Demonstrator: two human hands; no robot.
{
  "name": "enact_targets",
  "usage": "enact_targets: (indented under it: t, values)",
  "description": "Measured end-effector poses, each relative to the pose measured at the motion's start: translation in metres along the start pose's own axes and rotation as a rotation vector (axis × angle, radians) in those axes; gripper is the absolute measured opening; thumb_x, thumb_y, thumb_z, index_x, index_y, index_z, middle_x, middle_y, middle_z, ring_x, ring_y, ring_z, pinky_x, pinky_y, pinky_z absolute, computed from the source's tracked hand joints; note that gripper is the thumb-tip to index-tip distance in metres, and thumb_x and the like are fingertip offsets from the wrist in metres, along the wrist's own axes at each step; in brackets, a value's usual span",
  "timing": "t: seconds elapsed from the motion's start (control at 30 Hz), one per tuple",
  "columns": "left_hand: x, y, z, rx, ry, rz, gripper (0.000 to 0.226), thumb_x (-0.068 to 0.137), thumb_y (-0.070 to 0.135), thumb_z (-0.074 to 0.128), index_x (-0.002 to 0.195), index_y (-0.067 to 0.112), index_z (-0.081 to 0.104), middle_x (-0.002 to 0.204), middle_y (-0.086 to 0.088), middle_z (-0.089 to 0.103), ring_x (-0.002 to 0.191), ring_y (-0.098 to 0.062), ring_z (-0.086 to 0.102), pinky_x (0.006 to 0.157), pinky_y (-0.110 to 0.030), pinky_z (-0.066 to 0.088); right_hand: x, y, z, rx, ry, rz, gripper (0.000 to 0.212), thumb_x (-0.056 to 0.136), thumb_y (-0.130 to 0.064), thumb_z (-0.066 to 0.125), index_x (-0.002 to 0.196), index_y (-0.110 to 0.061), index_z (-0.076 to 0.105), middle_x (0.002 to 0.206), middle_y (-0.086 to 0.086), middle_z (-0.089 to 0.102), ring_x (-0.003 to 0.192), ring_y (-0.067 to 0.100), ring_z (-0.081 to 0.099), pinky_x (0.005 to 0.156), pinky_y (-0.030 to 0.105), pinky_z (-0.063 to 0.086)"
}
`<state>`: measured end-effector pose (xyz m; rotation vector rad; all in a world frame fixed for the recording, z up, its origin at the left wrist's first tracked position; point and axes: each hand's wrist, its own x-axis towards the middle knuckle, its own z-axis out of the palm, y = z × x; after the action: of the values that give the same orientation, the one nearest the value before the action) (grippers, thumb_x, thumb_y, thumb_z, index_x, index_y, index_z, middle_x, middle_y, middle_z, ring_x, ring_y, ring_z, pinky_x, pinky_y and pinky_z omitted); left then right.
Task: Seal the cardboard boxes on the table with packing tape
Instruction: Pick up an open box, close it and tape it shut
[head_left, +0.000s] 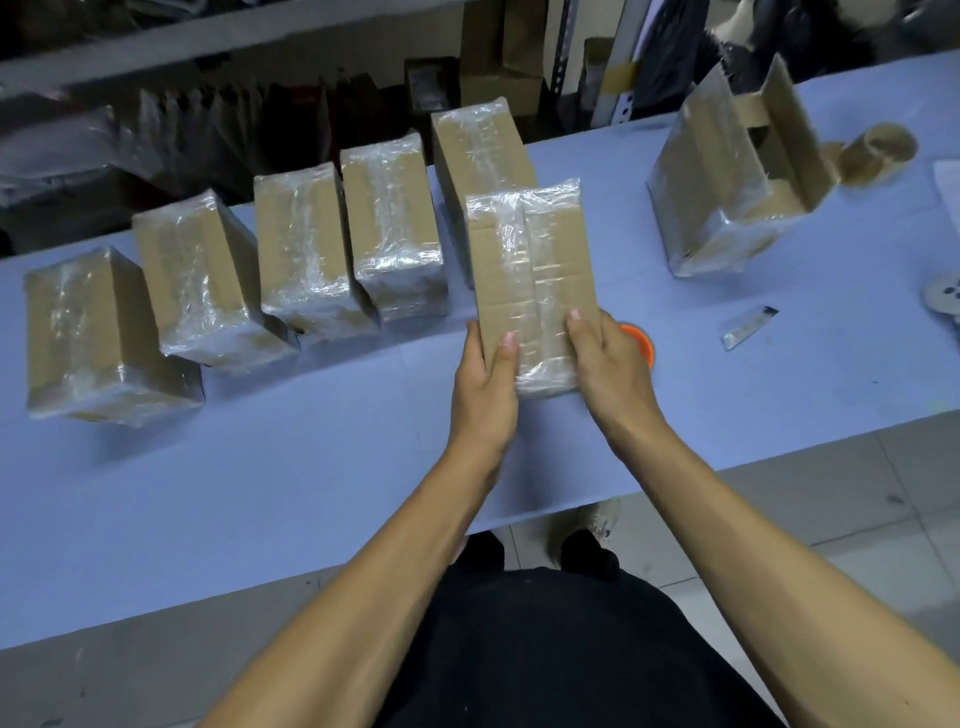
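1. Both hands hold one taped cardboard box (535, 270) over the middle of the pale blue bench (311, 467), its long side running away from the person.
2. The left hand (485, 384) grips the near left edge of that box, thumb lying on its top face, the other fingers curled round the side and out of sight.
3. The right hand (608, 369) grips the near right edge, thumb on top, the remaining fingers wrapped under or behind the box.
4. Clear tape runs down the middle seam of the held box and wraps its near end, where the film looks crinkled and shiny.
5. Just behind the held box, touching or nearly touching it, stands another sealed box (480, 150) at the far edge of the bench.
6. To the left a row of four more sealed boxes lies side by side: one at far left (98, 332), the next (202, 280), a third (306, 244) and a fourth (395, 223).
7. At far right an open box (727, 176) stands apart from the others, its flaps up and its sides covered in film.
8. A tape roll (878, 153) lies just right of the open box.
9. An orange round object (641, 345) peeks out from behind the right hand; what it is cannot be told.
10. A small flat cutter-like tool (748, 328) lies on the bench to the right of the hands.
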<state>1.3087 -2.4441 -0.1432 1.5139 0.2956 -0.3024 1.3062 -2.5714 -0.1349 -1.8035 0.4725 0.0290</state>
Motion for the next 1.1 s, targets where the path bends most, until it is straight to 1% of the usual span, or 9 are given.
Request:
enact_targets:
  t: [0.1, 0.27, 0.47, 0.63, 0.77, 0.8, 0.9, 1.0, 1.1]
  values:
    - [-0.007, 0.014, 0.009, -0.007, -0.023, -0.043, 0.053, 0.097, 0.044, 0.050, 0.146, 0.025, 0.049, 0.133, 0.011, 0.066, 0.123, -0.008, 0.062, 0.114, -0.040, 0.043, -0.007, -0.014, -0.015, -0.130, 0.043, 0.027, 0.030, 0.099, -0.050, 0.041, 0.099, -0.033, 0.065, 0.087, -0.029, 0.067, 0.082, -0.014, 0.059, 0.063, 0.004, 0.040]
    - [-0.021, 0.023, 0.022, 0.008, -0.068, -0.080, 0.031, 0.106, 0.032, 0.046, 0.135, 0.032, 0.057, 0.126, 0.013, 0.068, 0.118, -0.009, 0.063, 0.112, -0.042, 0.045, -0.017, -0.019, -0.034, -0.270, 0.076, 0.084, 0.041, 0.100, -0.049, 0.038, 0.082, -0.022, 0.062, 0.087, -0.008, 0.067, 0.084, 0.012, 0.060, 0.069, 0.030, 0.042]
    - [-0.028, 0.029, 0.037, 0.094, -0.098, -0.041, 0.036, 0.092, 0.045, 0.046, 0.124, 0.033, 0.060, 0.129, 0.002, 0.062, 0.115, -0.015, 0.061, 0.107, -0.046, 0.047, -0.028, -0.013, -0.046, -0.257, 0.187, 0.156, 0.041, 0.093, -0.056, 0.037, 0.061, -0.032, 0.049, 0.059, -0.017, 0.055, 0.066, 0.014, 0.052, 0.060, 0.032, 0.036]
    - [-0.011, 0.041, 0.057, 0.093, -0.188, -0.033, 0.028, 0.102, 0.036, 0.046, 0.126, 0.034, 0.059, 0.124, 0.008, 0.066, 0.113, -0.012, 0.062, 0.103, -0.040, 0.049, -0.015, -0.019, -0.059, -0.217, 0.310, 0.182, 0.042, 0.089, -0.063, 0.037, 0.062, -0.033, 0.050, 0.059, -0.017, 0.054, 0.066, 0.014, 0.051, 0.061, 0.034, 0.036]
    - [0.017, 0.056, 0.080, 0.029, -0.189, -0.012, 0.026, 0.104, 0.031, 0.045, 0.125, 0.031, 0.061, 0.111, 0.014, 0.070, 0.094, 0.001, 0.068, 0.074, -0.019, 0.054, 0.017, -0.036, -0.076, -0.182, 0.337, 0.160, 0.042, 0.089, -0.061, 0.040, 0.066, -0.030, 0.057, 0.065, -0.016, 0.061, 0.072, 0.014, 0.057, 0.063, 0.033, 0.040]
    - [0.026, 0.060, 0.087, 0.029, -0.184, -0.001, 0.026, 0.105, 0.030, 0.045, 0.126, 0.029, 0.061, 0.111, 0.014, 0.070, 0.094, 0.001, 0.067, 0.074, -0.018, 0.052, 0.028, -0.039, -0.081, -0.177, 0.334, 0.148, 0.044, 0.089, -0.061, 0.041, 0.072, -0.025, 0.061, 0.072, -0.012, 0.065, 0.075, 0.013, 0.059, 0.064, 0.033, 0.042]
    - [0.055, 0.071, 0.110, 0.029, -0.155, 0.033, 0.027, 0.107, 0.028, 0.044, 0.127, 0.020, 0.060, 0.118, 0.007, 0.069, 0.104, -0.006, 0.064, 0.089, -0.022, 0.048, 0.066, -0.048, -0.094, -0.175, 0.319, 0.115, 0.048, 0.090, -0.059, 0.041, 0.082, -0.018, 0.065, 0.083, -0.006, 0.068, 0.081, 0.009, 0.061, 0.068, 0.030, 0.043]
    - [0.086, 0.076, 0.131, 0.035, -0.099, 0.040, 0.031, 0.107, 0.028, 0.043, 0.127, 0.011, 0.060, 0.118, -0.011, 0.068, 0.096, -0.014, 0.063, 0.084, -0.024, 0.045, 0.108, -0.049, -0.104, -0.140, 0.262, 0.092, 0.039, 0.091, -0.058, 0.042, 0.082, -0.027, 0.064, 0.083, -0.015, 0.066, 0.084, 0.004, 0.060, 0.068, 0.027, 0.041]
    - [0.117, 0.072, 0.145, 0.054, -0.008, 0.023, 0.026, 0.105, 0.029, 0.044, 0.110, 0.013, 0.064, 0.088, -0.001, 0.063, 0.075, -0.013, 0.051, 0.077, -0.030, 0.040, 0.148, -0.040, -0.106, -0.091, 0.171, 0.057, 0.032, 0.094, -0.051, 0.043, 0.089, -0.027, 0.064, 0.088, -0.014, 0.067, 0.091, 0.012, 0.063, 0.077, 0.031, 0.048]
